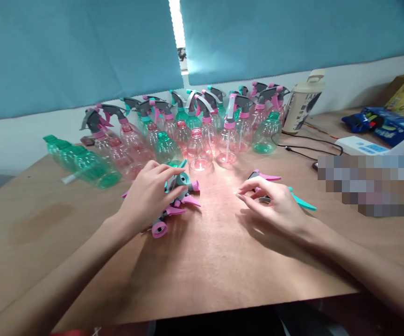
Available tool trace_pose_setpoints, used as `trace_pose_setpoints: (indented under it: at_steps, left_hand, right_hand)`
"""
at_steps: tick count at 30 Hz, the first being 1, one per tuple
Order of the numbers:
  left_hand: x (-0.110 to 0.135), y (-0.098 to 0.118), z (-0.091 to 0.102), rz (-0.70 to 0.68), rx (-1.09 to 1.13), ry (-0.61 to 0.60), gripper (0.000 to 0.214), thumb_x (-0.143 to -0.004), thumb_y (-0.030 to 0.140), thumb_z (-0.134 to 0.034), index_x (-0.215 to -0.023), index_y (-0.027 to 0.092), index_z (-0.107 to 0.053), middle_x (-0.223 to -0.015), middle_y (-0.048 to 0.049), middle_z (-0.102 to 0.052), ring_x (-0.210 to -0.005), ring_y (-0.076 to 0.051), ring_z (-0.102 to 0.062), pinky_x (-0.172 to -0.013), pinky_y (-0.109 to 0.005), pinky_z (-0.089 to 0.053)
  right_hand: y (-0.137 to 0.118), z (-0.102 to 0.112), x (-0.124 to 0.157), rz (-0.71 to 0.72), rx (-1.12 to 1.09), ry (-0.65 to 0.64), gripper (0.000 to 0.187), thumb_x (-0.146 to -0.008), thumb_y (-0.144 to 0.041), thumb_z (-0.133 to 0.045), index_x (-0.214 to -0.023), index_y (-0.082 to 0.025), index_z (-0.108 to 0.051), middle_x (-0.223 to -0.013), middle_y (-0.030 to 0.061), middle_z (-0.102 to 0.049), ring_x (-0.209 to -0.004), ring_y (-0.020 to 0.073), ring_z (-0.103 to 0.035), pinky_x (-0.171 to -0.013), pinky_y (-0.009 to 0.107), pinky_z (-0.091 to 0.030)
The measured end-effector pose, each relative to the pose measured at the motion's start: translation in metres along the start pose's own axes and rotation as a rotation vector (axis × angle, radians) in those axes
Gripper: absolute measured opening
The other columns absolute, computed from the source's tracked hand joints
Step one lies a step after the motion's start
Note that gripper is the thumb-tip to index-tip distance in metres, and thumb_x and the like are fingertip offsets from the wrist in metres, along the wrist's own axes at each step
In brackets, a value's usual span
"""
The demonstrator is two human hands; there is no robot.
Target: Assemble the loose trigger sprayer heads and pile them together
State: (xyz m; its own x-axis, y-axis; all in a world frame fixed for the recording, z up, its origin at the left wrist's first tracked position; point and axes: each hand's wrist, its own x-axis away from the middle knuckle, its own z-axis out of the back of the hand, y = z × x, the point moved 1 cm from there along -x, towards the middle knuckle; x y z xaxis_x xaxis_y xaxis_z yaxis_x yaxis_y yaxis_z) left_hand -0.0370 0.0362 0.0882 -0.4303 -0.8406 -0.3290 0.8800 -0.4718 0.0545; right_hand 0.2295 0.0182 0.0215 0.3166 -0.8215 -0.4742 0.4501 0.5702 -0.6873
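My left hand (pixel 151 189) has its thumb and fingers closed around a grey spray head with a teal collar (pixel 182 179). Beneath and beside it lies a small pile of grey and pink spray heads (pixel 160 228), partly hidden by the hand. To the right, the thumb and fingertips of my right hand (pixel 275 200) come together in a pinch above the table; whatever is between them is too small to make out. Behind that hand lie a spray head with a pink trigger (pixel 271 177) and another with a teal trigger (pixel 304 201), both partly covered.
Several pink and green bottles stand across the back, many with spray heads, such as this pink one (pixel 228 140). Green bottles (pixel 93 163) lie at left. A beige shaker cup (pixel 301 105), a black cable (pixel 322 151) and blue packets (pixel 391 126) sit at right on the wooden table (pixel 202 266).
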Motion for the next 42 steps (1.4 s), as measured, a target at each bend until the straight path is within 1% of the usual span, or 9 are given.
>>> trace_pose_setpoints:
  at_steps: [4,9,14,19,27,31,35,39,42]
  left_hand:
    - [0.006,-0.028,-0.001,0.019,-0.013,-0.163,0.045,-0.088,0.051,-0.055,-0.122,0.021,-0.062,-0.12,-0.0092,-0.063,-0.109,-0.028,-0.052,-0.092,-0.042,-0.043]
    - [0.018,-0.047,-0.019,0.167,0.021,-0.17,0.059,-0.094,0.059,-0.032,-0.132,0.02,-0.054,-0.138,-0.0105,-0.052,-0.127,-0.029,-0.045,-0.106,-0.044,-0.034]
    - [0.039,-0.034,-0.041,0.277,0.042,-0.186,0.064,-0.097,0.055,-0.027,-0.15,0.02,-0.024,-0.155,-0.013,-0.03,-0.136,-0.031,-0.037,-0.108,-0.048,-0.031]
    - [0.056,-0.015,-0.042,0.197,0.042,-0.208,0.059,-0.097,0.055,-0.028,-0.149,0.026,-0.027,-0.155,-0.0129,-0.028,-0.14,-0.031,-0.03,-0.111,-0.052,-0.025]
    - [0.043,-0.025,-0.035,0.285,-0.027,-0.227,0.062,-0.095,0.058,-0.031,-0.145,0.02,-0.038,-0.153,-0.0149,-0.032,-0.14,-0.035,-0.028,-0.111,-0.055,-0.024]
    - [0.032,-0.001,-0.027,0.155,0.076,-0.16,0.054,-0.098,0.051,-0.03,-0.141,0.019,-0.043,-0.146,-0.0136,-0.041,-0.136,-0.031,-0.034,-0.111,-0.052,-0.028]
    - [0.021,0.035,-0.026,0.022,0.197,-0.082,0.042,-0.099,0.044,-0.037,-0.128,0.02,-0.054,-0.135,-0.0119,-0.051,-0.129,-0.027,-0.042,-0.105,-0.048,-0.037]
    - [-0.003,0.07,-0.042,-0.17,0.296,-0.075,0.029,-0.096,0.032,-0.049,-0.119,0.016,-0.057,-0.123,-0.0106,-0.059,-0.115,-0.023,-0.054,-0.097,-0.039,-0.045]
    - [-0.032,0.091,-0.062,-0.345,0.279,-0.102,0.023,-0.095,0.019,-0.049,-0.115,0.014,-0.058,-0.114,-0.0099,-0.064,-0.104,-0.022,-0.058,-0.089,-0.035,-0.048]
  right_hand:
    - [0.005,-0.001,0.0,0.001,0.027,-0.058,0.012,-0.089,-0.027,-0.056,-0.094,-0.018,-0.062,-0.09,0.0055,-0.07,-0.076,0.0177,-0.068,-0.065,0.03,-0.056]
    - [0.013,-0.001,-0.001,0.025,0.089,-0.057,0.015,-0.089,-0.03,-0.055,-0.094,-0.018,-0.064,-0.09,0.0069,-0.071,-0.08,0.0204,-0.067,-0.069,0.034,-0.054]
    - [0.014,0.0,-0.004,0.067,0.109,-0.019,0.015,-0.09,-0.03,-0.054,-0.09,-0.019,-0.064,-0.088,0.0053,-0.07,-0.078,0.0193,-0.066,-0.07,0.033,-0.053]
    - [0.014,0.012,-0.005,0.017,0.14,0.008,0.016,-0.089,-0.033,-0.057,-0.09,-0.02,-0.065,-0.089,0.0056,-0.071,-0.079,0.0208,-0.067,-0.071,0.035,-0.054]
    - [0.011,0.046,0.009,-0.147,0.198,0.061,0.018,-0.087,-0.039,-0.061,-0.091,-0.022,-0.068,-0.094,0.006,-0.073,-0.084,0.0249,-0.07,-0.071,0.038,-0.057]
    - [0.023,0.056,0.017,-0.113,0.283,0.008,0.031,-0.086,-0.044,-0.061,-0.11,-0.024,-0.065,-0.109,0.0101,-0.07,-0.102,0.0314,-0.066,-0.085,0.047,-0.054]
    - [0.038,0.059,0.024,-0.066,0.399,-0.167,0.066,-0.079,-0.055,-0.066,-0.134,-0.025,-0.05,-0.138,0.0127,-0.053,-0.129,0.0363,-0.047,-0.101,0.056,-0.043]
    - [0.046,0.057,0.032,-0.098,0.419,-0.29,0.085,-0.075,-0.06,-0.066,-0.145,-0.025,-0.033,-0.152,0.0126,-0.035,-0.14,0.0355,-0.031,-0.109,0.054,-0.034]
    - [0.046,0.055,0.04,-0.078,0.421,-0.244,0.076,-0.078,-0.058,-0.065,-0.141,-0.025,-0.038,-0.148,0.0132,-0.039,-0.138,0.034,-0.034,-0.11,0.053,-0.034]
